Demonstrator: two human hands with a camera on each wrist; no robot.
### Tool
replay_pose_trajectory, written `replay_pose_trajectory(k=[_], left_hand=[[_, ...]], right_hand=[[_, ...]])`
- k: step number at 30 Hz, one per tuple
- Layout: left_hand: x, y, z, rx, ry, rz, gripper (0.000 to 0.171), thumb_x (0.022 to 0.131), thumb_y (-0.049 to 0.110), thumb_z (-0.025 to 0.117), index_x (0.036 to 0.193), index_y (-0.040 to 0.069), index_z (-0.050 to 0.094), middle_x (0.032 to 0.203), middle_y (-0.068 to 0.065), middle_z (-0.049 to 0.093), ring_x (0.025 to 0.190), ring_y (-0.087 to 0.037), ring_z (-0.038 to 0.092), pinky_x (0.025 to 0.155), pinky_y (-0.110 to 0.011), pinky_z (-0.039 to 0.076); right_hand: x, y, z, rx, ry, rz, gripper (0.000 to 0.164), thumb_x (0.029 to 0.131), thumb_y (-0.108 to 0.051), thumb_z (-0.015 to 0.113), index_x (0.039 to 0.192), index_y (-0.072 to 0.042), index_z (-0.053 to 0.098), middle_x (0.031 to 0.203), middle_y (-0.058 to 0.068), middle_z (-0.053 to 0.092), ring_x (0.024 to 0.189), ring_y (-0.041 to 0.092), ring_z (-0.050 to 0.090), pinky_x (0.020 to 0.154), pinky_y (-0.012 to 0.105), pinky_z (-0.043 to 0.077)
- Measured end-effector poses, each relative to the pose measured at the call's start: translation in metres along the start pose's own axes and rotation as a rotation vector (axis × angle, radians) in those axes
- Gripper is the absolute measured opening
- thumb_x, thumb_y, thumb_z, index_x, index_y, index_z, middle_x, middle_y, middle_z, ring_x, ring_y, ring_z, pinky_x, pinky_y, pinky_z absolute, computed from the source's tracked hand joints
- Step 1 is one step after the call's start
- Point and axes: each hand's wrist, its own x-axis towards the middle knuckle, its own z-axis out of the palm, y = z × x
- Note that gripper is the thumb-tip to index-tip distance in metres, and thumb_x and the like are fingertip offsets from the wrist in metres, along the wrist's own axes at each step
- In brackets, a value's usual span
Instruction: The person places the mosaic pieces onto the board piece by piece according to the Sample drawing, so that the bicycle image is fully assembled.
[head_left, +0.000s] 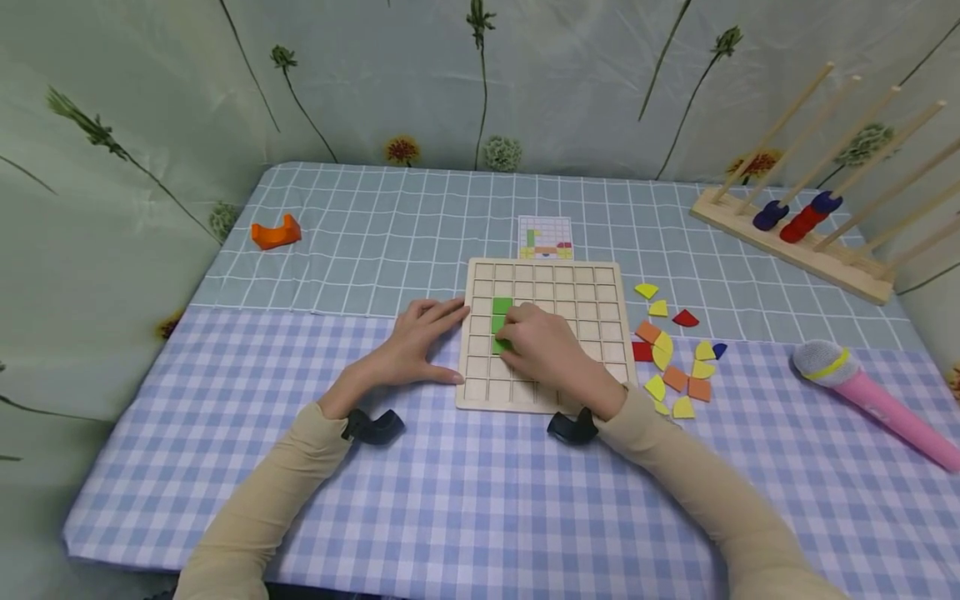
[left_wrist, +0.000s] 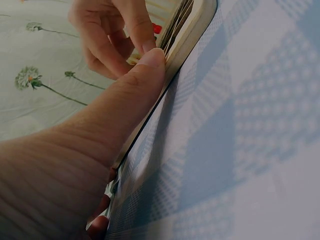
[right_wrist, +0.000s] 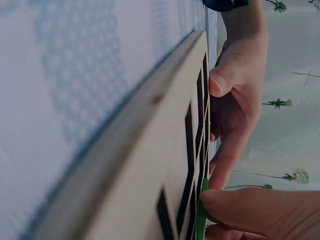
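A square wooden grid board (head_left: 540,407) lies on the cloth in front of the person. The left hand (head_left: 408,346) spreads its fingers along the board's left side, thumb and fingertips at the edge. Over the left part of the grid, the right hand (head_left: 546,340) pinches a green square tile (right_wrist: 201,220) with thumb and fingers, low at the board's surface. Directly above it, further green tiles (head_left: 502,306) sit in cells of the same column, partly covered by the fingers. In the left wrist view the left thumb (left_wrist: 135,82) rests on the rim.
Behind the board lies a pattern card (head_left: 545,227). To its right are scattered yellow pieces (head_left: 655,387), orange squares (head_left: 699,389) and a red square (head_left: 642,352). A pink microphone (head_left: 892,417), a peg stand (head_left: 795,246) and an orange piece (head_left: 276,233) lie farther out.
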Motion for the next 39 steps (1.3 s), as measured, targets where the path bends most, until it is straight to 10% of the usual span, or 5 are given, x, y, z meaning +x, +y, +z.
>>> replay_pose_trajectory(k=[13,39], left_hand=[[-0.001,-0.001,0.000,0.006,0.025,0.014,0.098,0.069,0.042,0.080,0.148,0.011,0.030,0.156,-0.008,0.026,0.132,-0.032,0.023,0.101,-0.055,0.024],[0.000,0.004,0.000,0.002,0.020,0.007,0.098,0.069,0.043,0.080,0.147,0.011,0.031,0.156,-0.008,0.026,0.133,-0.033,0.023,0.102,-0.056,0.023]], right_hand=[[-0.005,0.010,-0.009,0.040,0.009,0.011,0.012,0.083,-0.018,0.069,0.092,-0.013,0.075,0.091,0.003,0.068,0.087,0.019,0.060,0.066,0.033,0.052],[-0.062,0.116,-0.056,-0.128,-0.001,0.272,0.024,0.081,-0.010,0.069,0.102,0.001,0.071,0.100,0.019,0.068,0.094,0.033,0.061,0.072,0.045,0.053]])
